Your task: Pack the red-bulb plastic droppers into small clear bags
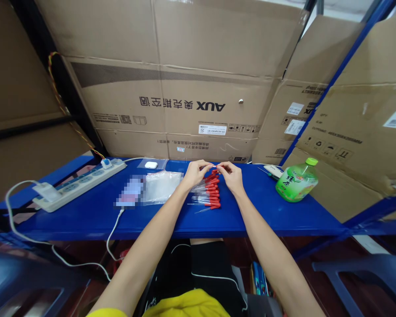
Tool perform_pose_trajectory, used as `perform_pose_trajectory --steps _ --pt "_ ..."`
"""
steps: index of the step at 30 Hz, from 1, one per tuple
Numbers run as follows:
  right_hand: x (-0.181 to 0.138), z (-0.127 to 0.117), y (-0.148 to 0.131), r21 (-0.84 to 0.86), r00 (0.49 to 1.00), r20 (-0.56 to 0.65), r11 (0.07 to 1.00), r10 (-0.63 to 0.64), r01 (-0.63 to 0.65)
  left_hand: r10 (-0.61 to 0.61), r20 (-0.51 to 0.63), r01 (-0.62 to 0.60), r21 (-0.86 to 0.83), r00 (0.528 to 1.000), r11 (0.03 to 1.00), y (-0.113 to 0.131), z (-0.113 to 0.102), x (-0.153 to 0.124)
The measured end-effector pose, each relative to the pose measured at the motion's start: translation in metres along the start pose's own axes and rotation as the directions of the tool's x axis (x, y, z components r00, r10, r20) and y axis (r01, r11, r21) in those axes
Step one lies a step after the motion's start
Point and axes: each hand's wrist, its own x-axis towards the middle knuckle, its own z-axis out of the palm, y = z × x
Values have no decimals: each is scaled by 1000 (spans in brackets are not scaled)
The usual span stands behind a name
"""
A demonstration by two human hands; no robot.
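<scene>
My left hand [198, 173] and my right hand [230, 176] meet over the far end of a row of red-ended pieces [212, 193]. Thumb and fingers of each hand are pinched together, and the fingertips nearly touch. Between them is something small that I cannot make out. The pieces lie side by side on the blue table [237, 223], red ends to the right, thin clear parts pointing left. Several are there, partly covered at the far end by my hands. Left of the row, clear plastic bags [161, 187] lie flat near my left forearm.
A blurred-out phone [131, 192] on a white cable and a power strip [82, 184] are at the left. Behind the bags sits a white earbud case [151, 165]. A green bottle [297, 181] stands right, near a white object [273, 171]. Cardboard [185, 88] walls the back.
</scene>
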Motion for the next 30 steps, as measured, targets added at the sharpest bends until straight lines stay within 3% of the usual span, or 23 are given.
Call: perform_pose_trajectory --steps 15,21,30 --pt "0 2 4 44 999 -36 999 19 -18 0 2 0 -21 1000 1000 2 1 -2" --pt "0 -1 5 57 999 16 998 29 -29 93 45 -96 83 995 992 1 -2 -1" --pt "-1 -2 10 11 997 74 1000 -12 11 36 77 -40 49 996 998 -2 -1 -1"
